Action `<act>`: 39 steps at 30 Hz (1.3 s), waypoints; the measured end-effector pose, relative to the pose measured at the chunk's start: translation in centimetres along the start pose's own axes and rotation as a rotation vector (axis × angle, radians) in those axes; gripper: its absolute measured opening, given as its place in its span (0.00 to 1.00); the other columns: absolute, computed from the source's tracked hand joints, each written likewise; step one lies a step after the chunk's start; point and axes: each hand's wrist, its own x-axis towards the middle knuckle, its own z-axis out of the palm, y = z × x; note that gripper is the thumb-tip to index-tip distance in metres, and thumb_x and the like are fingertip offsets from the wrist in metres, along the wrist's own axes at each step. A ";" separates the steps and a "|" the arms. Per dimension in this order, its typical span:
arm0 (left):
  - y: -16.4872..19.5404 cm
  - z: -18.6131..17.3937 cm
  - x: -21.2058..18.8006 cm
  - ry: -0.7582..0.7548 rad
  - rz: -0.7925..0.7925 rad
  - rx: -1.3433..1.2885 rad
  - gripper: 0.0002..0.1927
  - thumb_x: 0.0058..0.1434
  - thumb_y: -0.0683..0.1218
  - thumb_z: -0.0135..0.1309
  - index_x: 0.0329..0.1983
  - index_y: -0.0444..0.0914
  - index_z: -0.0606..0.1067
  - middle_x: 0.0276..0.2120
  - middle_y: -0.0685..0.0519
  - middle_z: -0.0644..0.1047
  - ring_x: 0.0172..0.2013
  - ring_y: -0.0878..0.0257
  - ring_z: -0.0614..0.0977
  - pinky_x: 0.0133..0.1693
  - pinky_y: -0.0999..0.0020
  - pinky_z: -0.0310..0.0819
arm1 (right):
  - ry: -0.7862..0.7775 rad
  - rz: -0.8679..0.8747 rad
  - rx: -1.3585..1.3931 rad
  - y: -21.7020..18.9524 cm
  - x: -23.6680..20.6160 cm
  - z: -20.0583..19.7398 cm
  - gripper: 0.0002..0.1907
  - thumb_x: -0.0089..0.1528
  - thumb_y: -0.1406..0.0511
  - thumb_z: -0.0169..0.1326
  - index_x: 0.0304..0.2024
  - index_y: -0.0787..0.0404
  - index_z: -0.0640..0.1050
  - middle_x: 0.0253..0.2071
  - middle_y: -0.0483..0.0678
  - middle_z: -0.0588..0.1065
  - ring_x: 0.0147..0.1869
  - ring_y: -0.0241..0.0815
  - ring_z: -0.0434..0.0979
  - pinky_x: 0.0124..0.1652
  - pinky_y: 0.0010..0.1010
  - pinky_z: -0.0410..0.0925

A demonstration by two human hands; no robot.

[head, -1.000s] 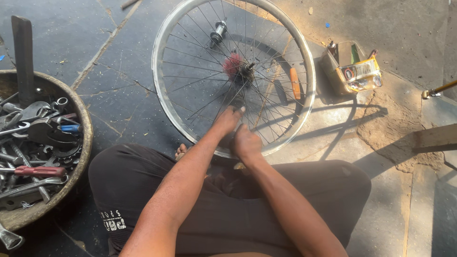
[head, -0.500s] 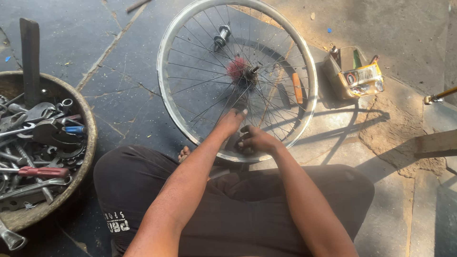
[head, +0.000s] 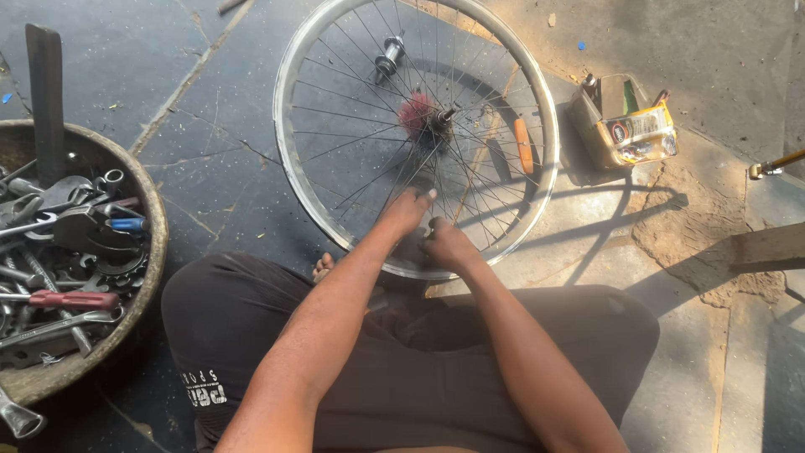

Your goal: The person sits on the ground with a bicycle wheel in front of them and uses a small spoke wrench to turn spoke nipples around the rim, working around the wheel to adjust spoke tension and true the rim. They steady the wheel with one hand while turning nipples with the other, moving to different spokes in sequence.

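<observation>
Sitting on a stone floor (head: 210,109) in dark shorts (head: 402,369), a person works at a spoked bicycle wheel (head: 335,201) that stands on its rim between the knees, leaning away from the body toward the top of the view. Both hands meet at the lowest arc of the rim, straight ahead of the lap. The left hand (head: 407,211) lies among the spokes just above the rim, fingers nearly straight and together, tips pointing up toward the hub (head: 432,117); whether it grips a spoke cannot be told. The right hand (head: 449,243), just beside it and touching the rim, is curled closed around something small near a spoke end; what it holds is hidden. The axle runs roughly along the line of sight, so the spokes fan upward from the fingers. A round basin of wrenches (head: 75,252) sits at the left knee; a small open box (head: 625,126) lies well apart, beyond the wheel on the right.
</observation>
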 end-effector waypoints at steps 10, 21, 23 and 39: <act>0.2 -0.5 -0.3 -0.011 0.016 -0.006 0.36 0.66 0.63 0.47 0.63 0.29 0.71 0.57 0.32 0.75 0.61 0.41 0.76 0.60 0.53 0.68 | -0.640 0.042 0.704 1.8 0.8 -4.2 0.39 0.55 0.75 0.50 0.70 0.68 0.59 0.56 0.55 0.77 0.49 0.43 0.81 0.46 0.31 0.75; -0.1 -0.1 0.0 -0.018 0.015 -0.012 0.36 0.67 0.62 0.48 0.64 0.28 0.68 0.58 0.32 0.74 0.61 0.41 0.75 0.61 0.54 0.67 | -0.483 0.109 0.552 0.2 -0.3 -3.9 0.35 0.59 0.73 0.52 0.68 0.70 0.61 0.54 0.57 0.79 0.46 0.43 0.82 0.44 0.31 0.75; -0.1 -0.1 0.0 -0.011 0.008 -0.003 0.36 0.67 0.63 0.48 0.64 0.28 0.68 0.59 0.32 0.73 0.62 0.41 0.74 0.61 0.54 0.67 | -0.504 0.117 0.576 0.4 -0.3 -3.9 0.37 0.57 0.75 0.52 0.69 0.69 0.60 0.55 0.55 0.78 0.46 0.42 0.82 0.45 0.30 0.75; -0.1 -0.3 -0.1 -0.031 -0.027 0.097 0.32 0.61 0.56 0.57 0.62 0.30 0.72 0.57 0.35 0.76 0.59 0.44 0.77 0.59 0.55 0.70 | -0.415 0.009 0.362 0.9 0.6 -3.3 0.31 0.60 0.69 0.57 0.65 0.68 0.65 0.52 0.53 0.79 0.50 0.43 0.81 0.45 0.34 0.74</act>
